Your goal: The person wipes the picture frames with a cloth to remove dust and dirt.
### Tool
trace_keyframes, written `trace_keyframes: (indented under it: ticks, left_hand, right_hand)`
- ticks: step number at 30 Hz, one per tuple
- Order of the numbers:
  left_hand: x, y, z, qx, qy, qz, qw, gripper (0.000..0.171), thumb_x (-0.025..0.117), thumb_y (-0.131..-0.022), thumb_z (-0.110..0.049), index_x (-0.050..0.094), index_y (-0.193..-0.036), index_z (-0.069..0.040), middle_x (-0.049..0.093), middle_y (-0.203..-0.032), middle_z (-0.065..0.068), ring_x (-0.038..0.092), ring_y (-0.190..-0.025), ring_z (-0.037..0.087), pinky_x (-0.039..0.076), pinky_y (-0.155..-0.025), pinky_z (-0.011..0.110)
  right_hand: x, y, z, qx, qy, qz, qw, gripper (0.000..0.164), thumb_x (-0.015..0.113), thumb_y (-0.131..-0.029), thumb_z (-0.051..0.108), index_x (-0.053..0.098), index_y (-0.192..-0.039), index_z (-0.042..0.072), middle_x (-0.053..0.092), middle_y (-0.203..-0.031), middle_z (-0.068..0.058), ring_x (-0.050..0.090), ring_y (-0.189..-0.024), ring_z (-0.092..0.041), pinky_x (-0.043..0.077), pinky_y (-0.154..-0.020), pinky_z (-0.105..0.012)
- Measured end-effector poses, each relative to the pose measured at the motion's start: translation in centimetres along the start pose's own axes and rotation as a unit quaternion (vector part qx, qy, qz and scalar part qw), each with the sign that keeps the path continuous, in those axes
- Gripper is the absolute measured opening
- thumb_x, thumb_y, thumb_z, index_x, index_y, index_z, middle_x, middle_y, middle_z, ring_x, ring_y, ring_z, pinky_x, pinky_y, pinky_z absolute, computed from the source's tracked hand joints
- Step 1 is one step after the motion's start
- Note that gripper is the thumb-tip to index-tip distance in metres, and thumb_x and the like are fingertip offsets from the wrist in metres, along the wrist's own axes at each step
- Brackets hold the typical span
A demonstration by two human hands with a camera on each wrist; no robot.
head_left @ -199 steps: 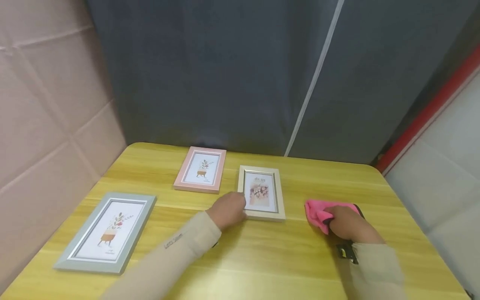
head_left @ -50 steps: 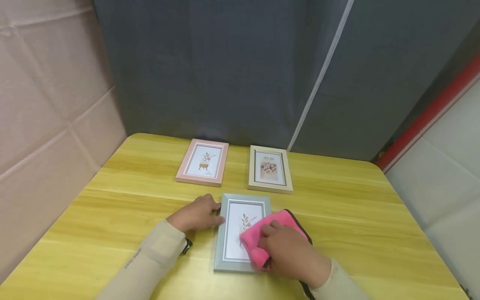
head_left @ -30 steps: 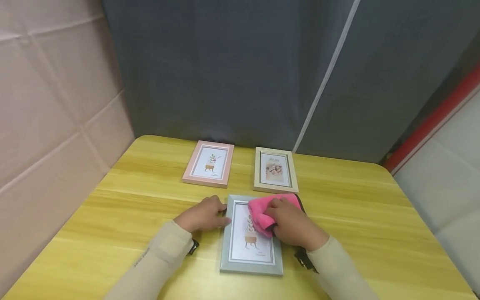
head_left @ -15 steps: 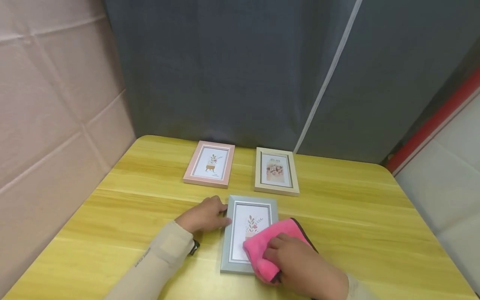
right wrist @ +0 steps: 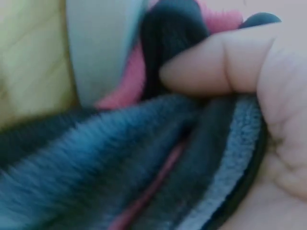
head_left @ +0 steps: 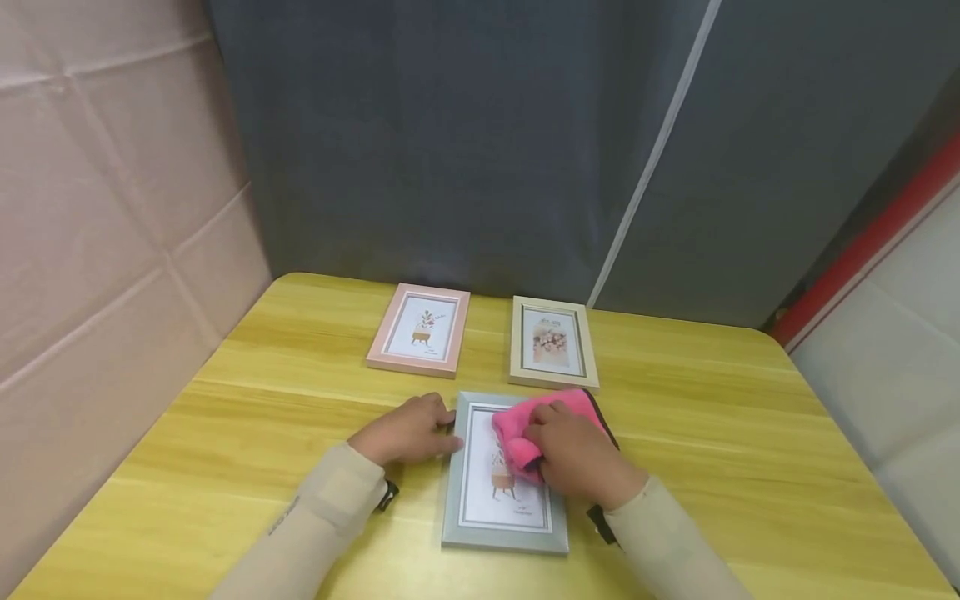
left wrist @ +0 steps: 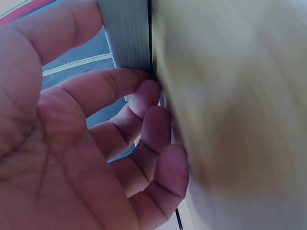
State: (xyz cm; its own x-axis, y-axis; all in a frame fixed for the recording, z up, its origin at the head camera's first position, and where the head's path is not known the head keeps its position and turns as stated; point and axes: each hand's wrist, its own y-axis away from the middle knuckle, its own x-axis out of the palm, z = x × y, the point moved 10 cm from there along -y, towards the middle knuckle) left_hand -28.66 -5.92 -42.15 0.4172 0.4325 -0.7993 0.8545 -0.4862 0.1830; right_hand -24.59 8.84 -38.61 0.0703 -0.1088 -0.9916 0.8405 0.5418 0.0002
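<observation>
On the table, a grey-blue picture frame (head_left: 504, 540) lies face up with a plant print behind its pane. My left hand (head_left: 408, 429) holds its left edge. In the left wrist view, the thumb (left wrist: 76, 28) lies against the frame's side (left wrist: 127, 33) and the curled fingers meet it low, by the tabletop. My right hand (head_left: 581, 454) grips a bunched pink cloth (head_left: 562, 404) over the frame's upper right part, hiding some of the print. Close up in the right wrist view, the cloth's dark grey underside (right wrist: 96, 158) and black edging show beneath the thumb.
Behind lie a pink picture frame (head_left: 382, 354) at left and a cream picture frame (head_left: 517, 350) at right, both face up. The yellow wood-grain table (head_left: 712, 417) backs onto a dark grey curtain (head_left: 420, 150). A pale padded wall (head_left: 112, 208) rises at left.
The cream frame has been shifted back and the grey-blue frame brought from the left to the middle. Lately the right hand sweeps the cloth up and down the pane, now up; the left hand stays put.
</observation>
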Motion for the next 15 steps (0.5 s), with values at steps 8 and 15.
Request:
trace_keyframes:
  ticks: [8,15]
  left_hand:
    - [0.1,0.0,-0.5,0.023,-0.005,-0.007,0.9997,0.034,0.073,-0.09,-0.023,0.072,-0.111,0.004,0.052,-0.085,0.004,0.047,-0.074,0.019,0.044,-0.066,0.034]
    - [-0.2,0.1,-0.4,0.015,0.001,-0.01,0.9998,0.028,0.074,-0.089,-0.022,0.073,-0.105,0.002,0.054,-0.086,0.006,0.049,-0.075,0.021,0.046,-0.067,0.036]
  right_hand:
    - [-1.4,1.5,0.2,-0.038,-0.043,-0.005,0.998,0.019,0.073,-0.078,0.002,0.068,-0.08,0.021,0.056,-0.088,0.009,0.052,-0.085,-0.012,0.049,-0.083,-0.033]
    - [-1.8,6.0,3.1,-0.082,-0.08,0.053,0.992,0.029,0.074,-0.077,0.006,0.064,-0.079,0.033,0.051,-0.084,0.019,0.048,-0.079,-0.004,0.047,-0.073,-0.025]
